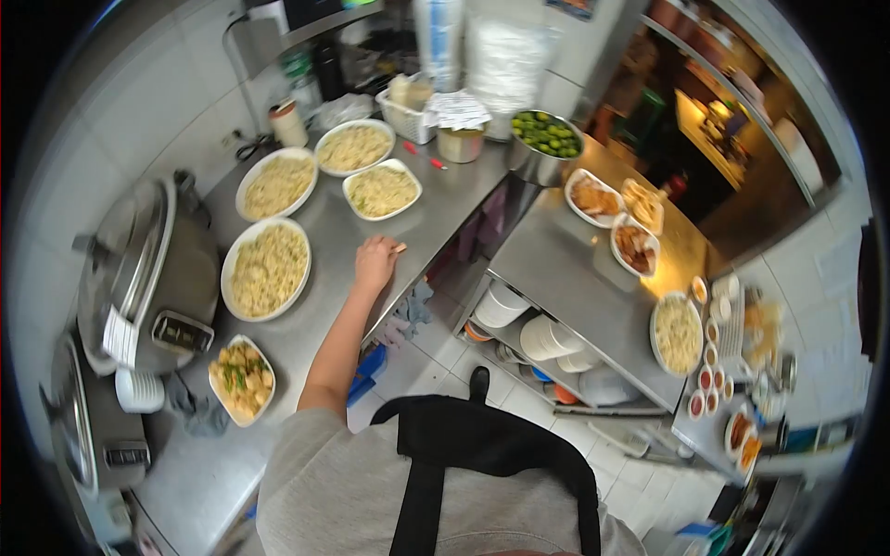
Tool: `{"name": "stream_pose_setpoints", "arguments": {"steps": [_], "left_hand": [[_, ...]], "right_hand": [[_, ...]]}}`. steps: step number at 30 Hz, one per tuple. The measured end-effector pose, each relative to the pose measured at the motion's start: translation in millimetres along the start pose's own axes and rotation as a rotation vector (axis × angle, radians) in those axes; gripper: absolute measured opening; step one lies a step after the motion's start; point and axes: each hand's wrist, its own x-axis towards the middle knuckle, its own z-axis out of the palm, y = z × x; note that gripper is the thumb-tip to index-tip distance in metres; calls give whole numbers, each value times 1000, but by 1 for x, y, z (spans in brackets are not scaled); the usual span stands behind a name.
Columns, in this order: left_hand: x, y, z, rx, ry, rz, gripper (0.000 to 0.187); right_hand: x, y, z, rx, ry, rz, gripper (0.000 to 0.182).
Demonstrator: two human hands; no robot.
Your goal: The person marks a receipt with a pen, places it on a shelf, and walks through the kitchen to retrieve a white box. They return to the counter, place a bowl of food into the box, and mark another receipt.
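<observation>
My left hand (375, 263) is over the left steel counter (338, 255), near its front edge, with the fingers curled in. Something small and brownish shows at the fingertips, too small to name. Just beyond the hand is a squarish white bowl of fried rice (382, 190). Behind and to the left stand a round bowl of rice (354, 147), an oval bowl of rice (276, 184) and a larger oval bowl of rice (266, 270). Nearer me sits a bowl of golden chunks with green garnish (242, 381). My right hand is out of view.
Two large cookers (139, 278) line the left wall. Across a floor gap, a second counter (565, 264) carries fried food bowls (595, 197), a rice bowl (677, 334) and small sauce cups (712, 380). A steel pot of green fruit (545, 139) stands at the back.
</observation>
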Motion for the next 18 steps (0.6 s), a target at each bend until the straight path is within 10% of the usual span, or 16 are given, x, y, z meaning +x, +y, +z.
{"name": "stream_pose_setpoints", "arguments": {"steps": [10, 13, 18], "left_hand": [[-83, 43, -42, -498, 541, -476, 21], [-129, 27, -34, 29, 564, -489, 17], [-160, 29, -45, -139, 620, -570, 17]], "right_hand": [[138, -181, -46, 61, -670, -599, 32], [139, -222, -40, -329, -829, -779, 32], [125, -262, -21, -654, -886, -947, 34]]}}
